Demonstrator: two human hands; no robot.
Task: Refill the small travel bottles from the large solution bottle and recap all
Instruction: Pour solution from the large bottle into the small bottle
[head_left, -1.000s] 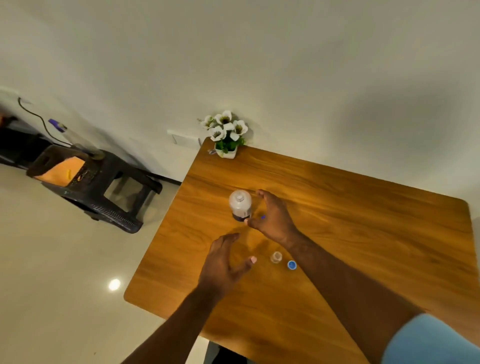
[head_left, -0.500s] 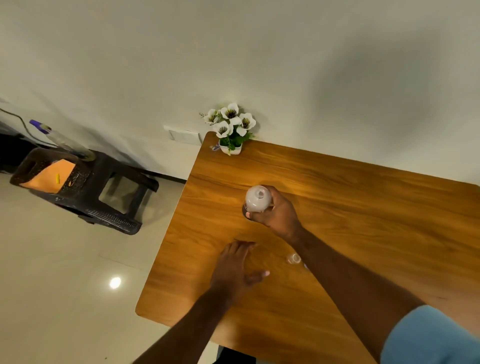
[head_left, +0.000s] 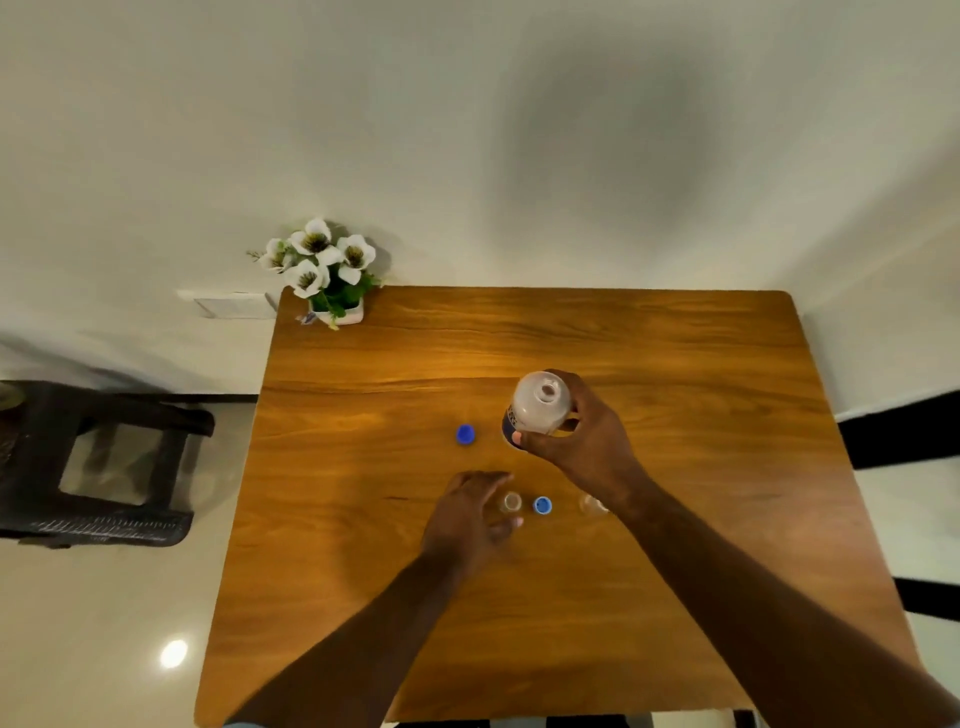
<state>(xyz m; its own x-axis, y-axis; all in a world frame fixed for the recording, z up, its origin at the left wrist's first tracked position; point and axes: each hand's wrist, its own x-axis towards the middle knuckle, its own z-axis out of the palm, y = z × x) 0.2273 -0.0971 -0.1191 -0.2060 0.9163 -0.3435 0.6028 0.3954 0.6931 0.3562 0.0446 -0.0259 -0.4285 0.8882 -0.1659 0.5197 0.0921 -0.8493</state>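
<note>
Lifting large bottle (head_left: 537, 405), cap (head_left: 465, 434) now off

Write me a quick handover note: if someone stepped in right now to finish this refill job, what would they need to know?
Right hand grips the big bottle, uncapped, mouth up.
Left hand reaches around one small bottle; whether it grips it is unclear.
Second small bottle stands partly behind the right forearm.
Dark blue cap lies left of the big bottle; light blue cap lies between the small bottles.
Done: big bottle and the near small bottle look open.
Left: pour into both small bottles, recap all. Fill levels cannot be told.
</note>
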